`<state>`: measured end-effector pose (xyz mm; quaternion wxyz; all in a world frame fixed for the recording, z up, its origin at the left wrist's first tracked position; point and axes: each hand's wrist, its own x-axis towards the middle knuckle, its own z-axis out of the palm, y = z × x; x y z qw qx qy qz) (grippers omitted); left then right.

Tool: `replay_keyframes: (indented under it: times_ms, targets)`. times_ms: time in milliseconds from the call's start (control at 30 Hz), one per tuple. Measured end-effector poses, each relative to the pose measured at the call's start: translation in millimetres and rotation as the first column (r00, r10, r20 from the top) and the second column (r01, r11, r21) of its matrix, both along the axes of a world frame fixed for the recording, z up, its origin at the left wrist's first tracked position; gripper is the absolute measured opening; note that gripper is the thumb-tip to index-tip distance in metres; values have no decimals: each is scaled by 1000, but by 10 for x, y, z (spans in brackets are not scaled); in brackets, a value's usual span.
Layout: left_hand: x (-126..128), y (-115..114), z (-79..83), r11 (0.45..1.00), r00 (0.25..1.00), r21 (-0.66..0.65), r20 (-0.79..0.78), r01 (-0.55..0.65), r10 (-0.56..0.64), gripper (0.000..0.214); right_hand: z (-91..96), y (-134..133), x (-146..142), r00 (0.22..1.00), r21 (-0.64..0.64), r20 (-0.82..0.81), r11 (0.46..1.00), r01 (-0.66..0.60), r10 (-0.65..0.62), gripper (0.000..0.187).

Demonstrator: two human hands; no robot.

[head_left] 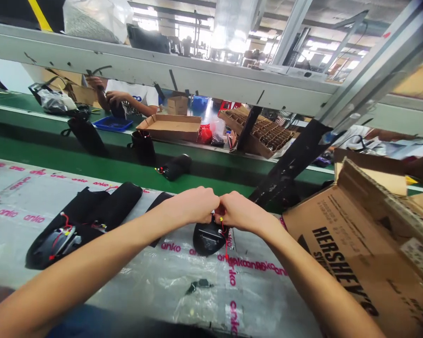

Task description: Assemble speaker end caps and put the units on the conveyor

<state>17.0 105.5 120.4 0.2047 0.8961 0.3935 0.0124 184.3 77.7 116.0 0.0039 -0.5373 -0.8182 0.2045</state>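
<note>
My left hand (193,205) and my right hand (240,211) meet knuckle to knuckle over a black rounded device (207,238) with red and yellow wires (225,234) hanging from it. Both hands are closed in a pinch on the wires at the device's top. The device rests on a clear plastic sheet (155,277) printed with pink "anko" lettering. To the left lie two black cylindrical fabric-covered units (88,220), one with its wired end showing.
An open Hershey's cardboard box (366,249) stands at the right. A small black part (199,284) lies on the sheet near me. Beyond is a green conveyor (91,162) with black units on it. Another person's hands (109,96) work across it, near cardboard trays (171,126).
</note>
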Motion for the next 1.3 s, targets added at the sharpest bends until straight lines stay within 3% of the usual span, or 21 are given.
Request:
replay_keyframes:
  times_ms: [167,267,333,433,567,700,800,967,1033,1133,1200,1300]
  targets:
    - [159,171,53,996,985,-57,-151,75,-83,31,-78,97,187,972,-167,-228,986,14,-52,16]
    - [266,233,101,990,966,-105,-229,94,-116,41,-127,90,423,909,-354,-405,934,-55,-100,27]
    - [282,217,138,992,966,-82,-231,98,-114,32,-203,4,550,849,-436,-500,897,-76,-171,37]
    - [181,136,156,994,980,-26,-164,111,-113,8,-401,-200,599,753,-505,-585,862,-49,-300,44]
    - [-39,69,35,980,982,-60,-20,187,-189,26,-643,-386,476,650,-583,-622,812,-14,-435,44]
    - [-124,132,-126,954,956,-107,118,281,-269,30,-651,-372,401,625,-623,-603,782,20,-496,34]
    - [-119,193,-140,937,938,-134,175,322,-298,26,-561,-347,384,640,-616,-584,786,52,-499,28]
    - [-125,185,-72,946,937,-140,240,292,-254,33,-398,-505,300,665,-459,-584,865,203,-466,17]
    - [-133,163,-79,950,937,-147,261,275,-231,36,-391,-635,235,703,-271,-573,907,323,-421,19]
    - [-140,158,-127,943,932,-176,281,283,-228,39,-503,-829,115,767,79,-564,905,418,-305,20]
    - [-141,173,-166,926,923,-205,291,318,-252,40,-632,-925,42,745,225,-640,882,415,-188,12]
    - [-143,196,-216,887,902,-250,304,387,-308,36,-815,-1006,-14,636,277,-769,861,426,-67,17]
